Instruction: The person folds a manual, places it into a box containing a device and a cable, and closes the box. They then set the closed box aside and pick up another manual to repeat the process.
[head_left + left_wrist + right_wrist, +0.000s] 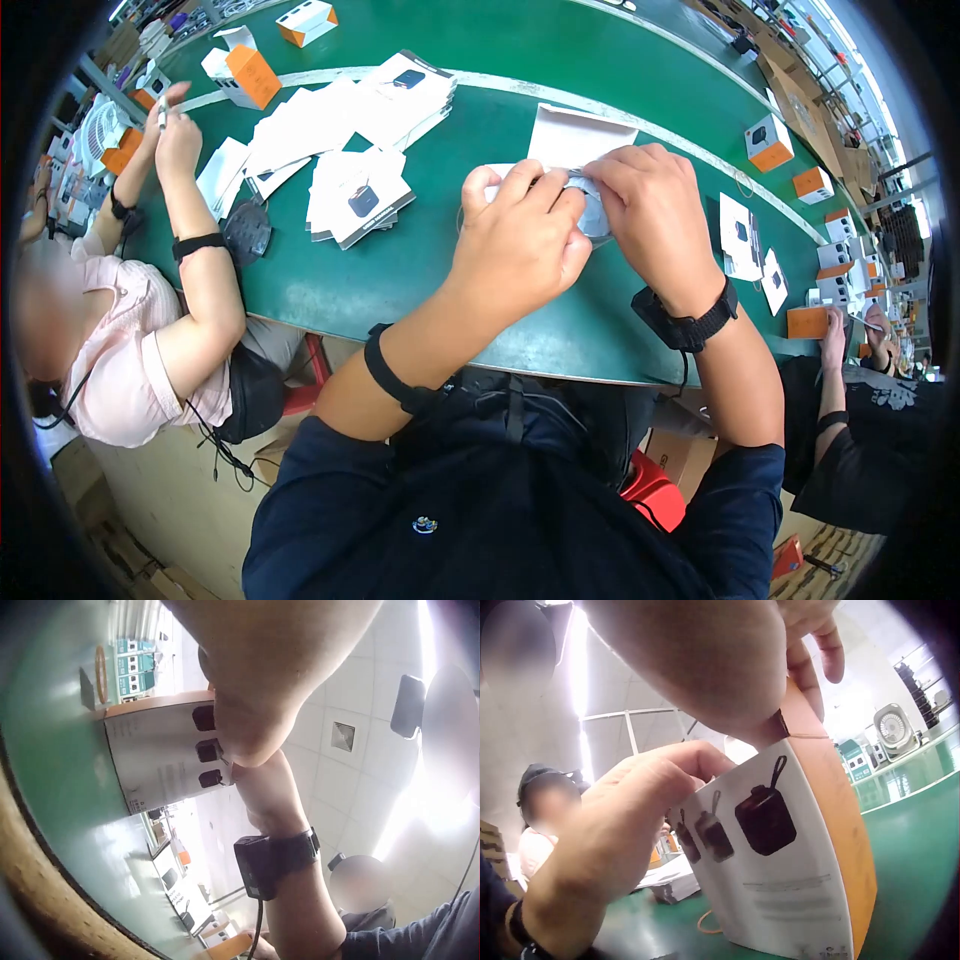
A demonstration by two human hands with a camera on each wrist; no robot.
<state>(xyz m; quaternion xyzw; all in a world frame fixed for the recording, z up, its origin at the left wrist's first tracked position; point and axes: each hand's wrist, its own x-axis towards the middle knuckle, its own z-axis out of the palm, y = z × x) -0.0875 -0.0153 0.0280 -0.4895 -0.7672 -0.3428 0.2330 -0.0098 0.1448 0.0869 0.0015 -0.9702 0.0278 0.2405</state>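
Note:
A white and orange speaker box (pixel 780 862) stands upright on the green table, printed with pictures of small strapped speakers. Its white lid flap (pixel 580 137) is raised at the back. Inside the opening shows something grey and rounded (pixel 592 212). My left hand (pixel 525 235) grips the box at its top edge, fingers curled over it. My right hand (pixel 650 215) is bent over the opening from the other side, its fingertips down by the flap. I cannot tell what the right fingertips hold, as both hands cover most of the box top.
Stacks of white printed sleeves (pixel 360 195) lie to the left, with a dark grey pouch (pixel 247 232) beside them. Loose printed cards (pixel 740 235) lie to the right. More orange and white boxes (pixel 768 142) stand farther off. People sit on both sides, the left one (pixel 130 340) near.

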